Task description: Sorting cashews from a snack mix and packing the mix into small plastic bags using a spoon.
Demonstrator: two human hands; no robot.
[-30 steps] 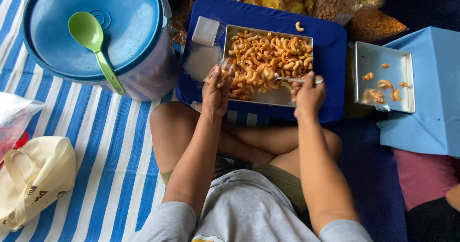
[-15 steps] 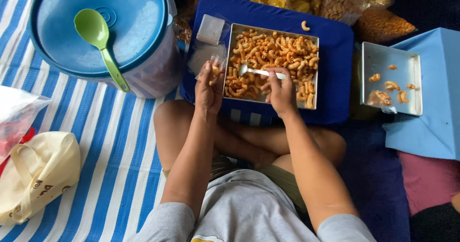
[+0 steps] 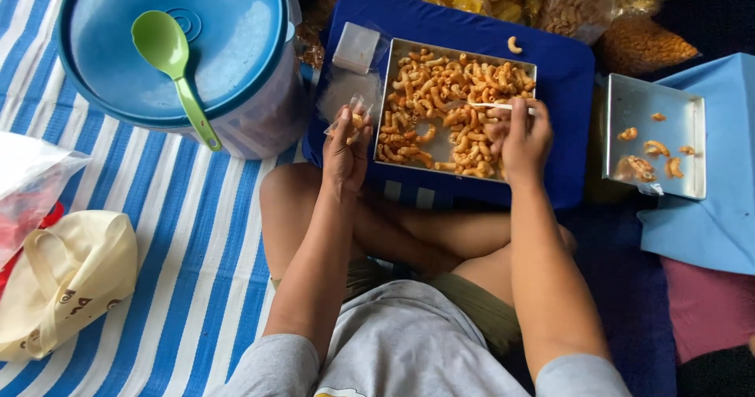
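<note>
Macaroni snacks (image 3: 440, 106), curled and orange-brown, fill a shallow rectangular metal tray (image 3: 393, 51) that sits on a dark blue cushion-like board (image 3: 562, 75) in front of my crossed legs. My right hand (image 3: 523, 141) is over the right part of the tray, its grip closed around the handle of a metal spoon (image 3: 491, 105), which lies level above the snacks with its bowl pointing left. My left hand (image 3: 344, 153) is at the tray's left edge, its grip pinched shut on a small clear plastic bag (image 3: 351, 119) that already has a few of the snacks inside. Just beyond that bag, on the blue board, lies a small stack of flat clear bags (image 3: 355, 48). One loose snack piece (image 3: 514, 45) rests on the board beyond the tray's far right corner.

To my left stands a large round blue container with its lid (image 3: 228, 43) on, and a green plastic spoon (image 3: 169, 59) lies on top of the lid. To my right, a second metal tray (image 3: 629, 98) holds only a few snack pieces and rests on a light blue surface (image 3: 723, 130). Filled bags of snacks (image 3: 645, 43) are piled along the far edge. I sit on a blue and white striped mat (image 3: 189, 232); a cream cloth bag (image 3: 67, 283) lies on it near my left side.
</note>
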